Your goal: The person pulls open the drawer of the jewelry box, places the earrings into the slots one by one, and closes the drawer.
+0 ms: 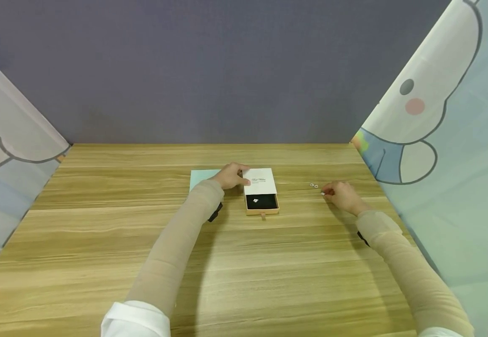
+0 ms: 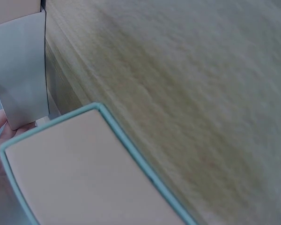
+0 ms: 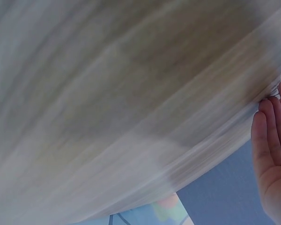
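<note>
Two hands work at a small jewellery box (image 1: pixel 261 192) near the middle of the wooden surface (image 1: pixel 244 262). The left hand (image 1: pixel 232 175) curls over the box's white sleeve, seemingly steadying it so the drawer stays open, with one sparkly piece (image 1: pixel 255 200) on its black lining. The right hand (image 1: pixel 341 194) pinches a tiny stud (image 1: pixel 323 193) well right of the box; two more studs (image 1: pixel 313 186) lie just beyond. A teal card (image 1: pixel 201 179) sits under the left wrist.

Bare table (image 1: pixel 244 262) lies open; only the drawer box (image 1: pixel 261 192) stands mid-table.
</note>
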Action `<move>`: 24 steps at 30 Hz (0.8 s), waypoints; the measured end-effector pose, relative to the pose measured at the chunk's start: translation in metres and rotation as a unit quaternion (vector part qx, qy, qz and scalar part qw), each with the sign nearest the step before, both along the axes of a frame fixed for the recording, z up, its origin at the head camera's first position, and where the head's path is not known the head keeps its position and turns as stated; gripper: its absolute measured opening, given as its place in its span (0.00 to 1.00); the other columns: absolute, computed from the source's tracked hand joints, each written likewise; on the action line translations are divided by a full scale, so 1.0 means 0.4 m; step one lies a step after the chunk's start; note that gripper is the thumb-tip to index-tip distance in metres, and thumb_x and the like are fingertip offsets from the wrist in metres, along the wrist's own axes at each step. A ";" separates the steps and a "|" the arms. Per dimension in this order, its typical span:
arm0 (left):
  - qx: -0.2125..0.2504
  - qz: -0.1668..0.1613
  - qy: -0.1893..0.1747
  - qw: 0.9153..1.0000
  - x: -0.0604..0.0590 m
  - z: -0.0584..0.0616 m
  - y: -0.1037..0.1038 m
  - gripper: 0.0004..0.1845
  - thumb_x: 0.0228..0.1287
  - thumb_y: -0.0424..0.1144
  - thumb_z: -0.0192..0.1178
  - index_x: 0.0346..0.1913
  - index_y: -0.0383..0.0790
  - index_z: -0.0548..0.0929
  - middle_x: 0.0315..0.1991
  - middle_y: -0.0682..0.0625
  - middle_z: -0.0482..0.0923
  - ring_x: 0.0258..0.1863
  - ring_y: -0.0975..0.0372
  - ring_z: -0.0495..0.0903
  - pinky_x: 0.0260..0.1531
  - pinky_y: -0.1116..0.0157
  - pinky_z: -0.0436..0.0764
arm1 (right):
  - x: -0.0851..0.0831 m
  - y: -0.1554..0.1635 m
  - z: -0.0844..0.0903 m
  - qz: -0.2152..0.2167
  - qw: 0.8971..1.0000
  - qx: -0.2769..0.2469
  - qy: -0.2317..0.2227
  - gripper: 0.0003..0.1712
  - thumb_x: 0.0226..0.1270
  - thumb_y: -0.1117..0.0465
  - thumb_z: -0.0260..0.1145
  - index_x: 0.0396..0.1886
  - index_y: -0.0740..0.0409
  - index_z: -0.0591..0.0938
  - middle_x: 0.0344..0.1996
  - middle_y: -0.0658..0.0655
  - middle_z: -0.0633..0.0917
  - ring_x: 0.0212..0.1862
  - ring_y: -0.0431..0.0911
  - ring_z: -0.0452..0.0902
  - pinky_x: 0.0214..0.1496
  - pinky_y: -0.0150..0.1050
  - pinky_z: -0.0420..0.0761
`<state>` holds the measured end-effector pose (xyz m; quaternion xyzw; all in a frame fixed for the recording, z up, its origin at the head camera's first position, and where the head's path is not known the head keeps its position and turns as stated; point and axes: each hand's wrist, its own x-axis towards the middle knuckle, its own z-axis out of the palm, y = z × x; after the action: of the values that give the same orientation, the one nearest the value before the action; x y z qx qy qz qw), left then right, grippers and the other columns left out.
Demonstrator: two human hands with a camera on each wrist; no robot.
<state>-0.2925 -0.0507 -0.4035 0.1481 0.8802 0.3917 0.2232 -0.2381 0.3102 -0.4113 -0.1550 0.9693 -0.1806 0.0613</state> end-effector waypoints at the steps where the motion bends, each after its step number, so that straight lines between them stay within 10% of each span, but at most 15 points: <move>1: 0.000 0.000 0.000 1.000 0.000 0.000 0.000 0.33 0.59 0.42 0.62 0.67 0.45 0.64 0.68 0.49 0.61 0.67 0.54 0.60 0.65 0.57 0.63 | 0.000 0.001 -0.001 -0.001 1.000 -0.001 0.001 0.11 0.60 0.69 0.62 0.42 0.70 0.81 0.34 0.64 0.84 0.36 0.54 0.80 0.39 0.48 0.80; 24: -0.001 0.000 0.005 1.000 0.004 0.002 -0.010 0.33 0.59 0.43 0.61 0.67 0.45 0.64 0.68 0.49 0.61 0.66 0.54 0.61 0.65 0.57 0.64 | -0.001 -0.003 -0.023 -0.009 1.000 -0.010 0.021 0.08 0.61 0.69 0.61 0.38 0.67 0.82 0.33 0.63 0.84 0.35 0.53 0.79 0.38 0.47 0.79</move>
<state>-0.2909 -0.0545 -0.4025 0.1497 0.8815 0.3906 0.2192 -0.2385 0.3089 -0.4207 -0.1503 0.9699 -0.1877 0.0377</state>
